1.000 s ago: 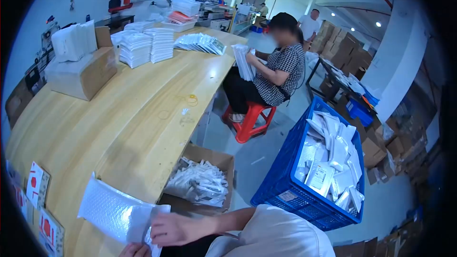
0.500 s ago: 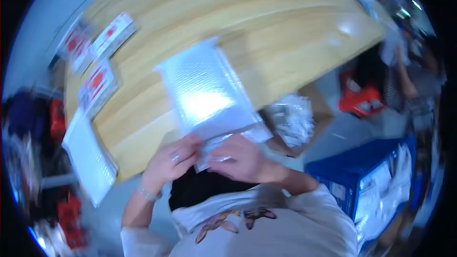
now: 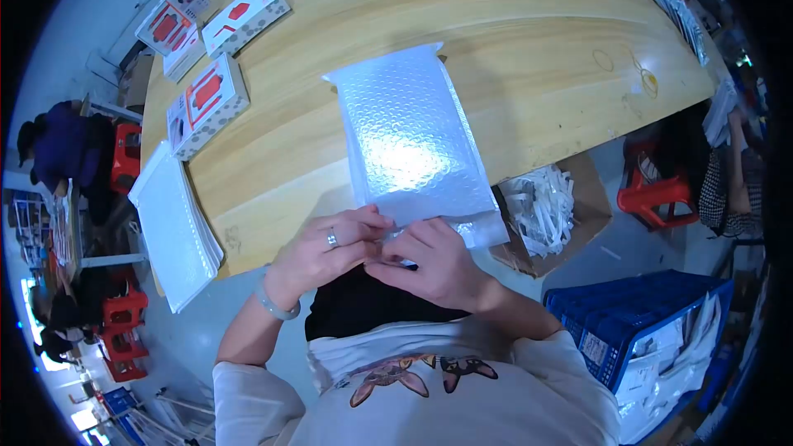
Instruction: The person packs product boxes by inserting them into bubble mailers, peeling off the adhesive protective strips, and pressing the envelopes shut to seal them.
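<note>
A silvery-white bubble mailer (image 3: 409, 132) lies on the wooden table, its near end reaching over the table's edge towards me. My left hand (image 3: 334, 248), with a ring and a bracelet, pinches that near end at its left part. Close beside it, my right hand (image 3: 434, 264) has its fingers bent over the flap at the same end. The fingertips of both hands nearly meet there and cover part of the flap. Its far corners stick out flat on the table.
Several product boxes with red pictures (image 3: 206, 99) stand at the table's left. A stack of white bubble mailers (image 3: 178, 227) overhangs the left edge. Below right are a carton of paper strips (image 3: 541, 211), a blue crate (image 3: 595, 314) and a red stool (image 3: 657, 198). Other people sit at both sides.
The view has turned and become sharper, so the table's contents sit differently in it. My hands stay at the mailer's near end, their fingers now closer together on the flap.
</note>
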### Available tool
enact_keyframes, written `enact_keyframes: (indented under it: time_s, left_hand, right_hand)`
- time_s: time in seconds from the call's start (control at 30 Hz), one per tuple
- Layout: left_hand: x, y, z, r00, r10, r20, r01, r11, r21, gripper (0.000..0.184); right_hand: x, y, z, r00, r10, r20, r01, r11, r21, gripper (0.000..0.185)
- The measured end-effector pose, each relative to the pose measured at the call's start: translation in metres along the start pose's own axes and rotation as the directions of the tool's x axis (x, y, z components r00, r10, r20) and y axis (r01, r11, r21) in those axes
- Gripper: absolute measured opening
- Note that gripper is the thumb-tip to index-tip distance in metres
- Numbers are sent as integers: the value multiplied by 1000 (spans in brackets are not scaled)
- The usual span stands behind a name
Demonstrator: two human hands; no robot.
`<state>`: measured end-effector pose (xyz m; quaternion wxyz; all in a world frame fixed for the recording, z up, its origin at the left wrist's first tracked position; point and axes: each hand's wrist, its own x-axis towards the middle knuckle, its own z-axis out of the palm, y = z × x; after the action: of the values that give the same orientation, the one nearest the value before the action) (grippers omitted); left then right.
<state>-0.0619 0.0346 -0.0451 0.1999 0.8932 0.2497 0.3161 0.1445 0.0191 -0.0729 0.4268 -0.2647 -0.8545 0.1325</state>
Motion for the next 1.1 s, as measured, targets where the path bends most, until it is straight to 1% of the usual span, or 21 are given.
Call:
enact_keyframes:
  time_s: [0.07,0.13,0.2,0.23,0.4,0.47,0.53,0.57,0.6,0.63,0.67,0.7,0.73,0.77,0.8,0.83,0.87,0.9,0.97,1.03,1.1]
  left_hand:
    - [3,1,-2,999,-42,-2,42,998,-38,6]
    - [3,4,0,999,-30,-12,29,997,-66,6]
    - [1,5,1,994,-100,-38,98,994,-46,5]
    - [3,5,2,996,-79,-36,76,995,-69,5]
    - [2,9,0,986,-160,-48,155,984,-89,5]
    - [-1,9,1,985,-163,-54,160,985,-67,5]
    - [-3,5,4,985,-159,-61,157,986,-48,6]
    - [-3,3,5,987,-148,-61,144,988,-62,6]
    - [-4,3,6,990,-123,-67,122,992,-29,6]
    - [-5,3,7,992,-101,-77,102,995,7,6]
    - [-6,3,8,993,-80,-86,84,995,45,7]
    - [-5,3,9,994,-59,-93,67,994,87,8]
    - [-4,4,10,993,-57,-100,66,994,87,8]
    - [-3,5,11,989,-121,-82,123,992,28,9]
    - [-3,6,11,981,-185,-60,184,983,-27,10]
    - [-4,8,9,966,-254,-42,250,965,-73,11]
    - [-6,10,7,945,-325,-27,320,941,-112,12]
    - [-7,10,4,939,-340,-50,335,938,-88,12]
    - [-5,8,5,990,-83,-110,104,974,203,13]
    - [-3,7,9,981,188,-48,-146,877,457,14]
    - [-3,9,10,988,152,-26,-123,877,465,15]
  right_hand:
    - [3,-1,1,999,-2,-33,2,1000,-5,16]
    - [4,-3,2,998,24,-51,-26,999,-30,15]
    - [4,-2,4,993,-18,-116,13,999,-41,12]
    - [2,-1,3,994,-4,-113,-4,998,-68,12]
    - [-2,0,2,993,-23,-118,10,994,-109,17]
    - [-5,-1,-12,995,-21,-96,33,992,125,16]
    - [-12,1,-29,997,-21,-77,47,937,346,16]
    - [-24,14,-54,995,-71,-74,100,836,540,12]
    - [-38,25,-75,990,35,-139,66,749,659,8]
    - [-64,41,-100,874,391,-286,24,555,831,6]
    - [-85,56,-121,678,627,-384,126,416,901,7]
    - [-109,86,-139,468,770,-434,152,414,898,11]
    - [-135,127,-146,290,834,-470,17,487,873,10]
    - [-176,168,-143,105,851,-514,-127,525,842,10]
    - [-250,219,-131,157,842,-516,-309,538,784,15]
    - [-249,220,-128,174,844,-507,-302,536,788,15]
    - [-247,216,-119,229,808,-543,-453,582,675,18]
    - [-244,210,-109,297,769,-567,-577,617,535,22]
    - [-244,193,-87,444,694,-566,-743,639,201,32]
    - [-238,173,-80,573,624,-531,-795,579,-178,42]
    - [-143,115,-91,779,427,-458,-565,796,-219,40]
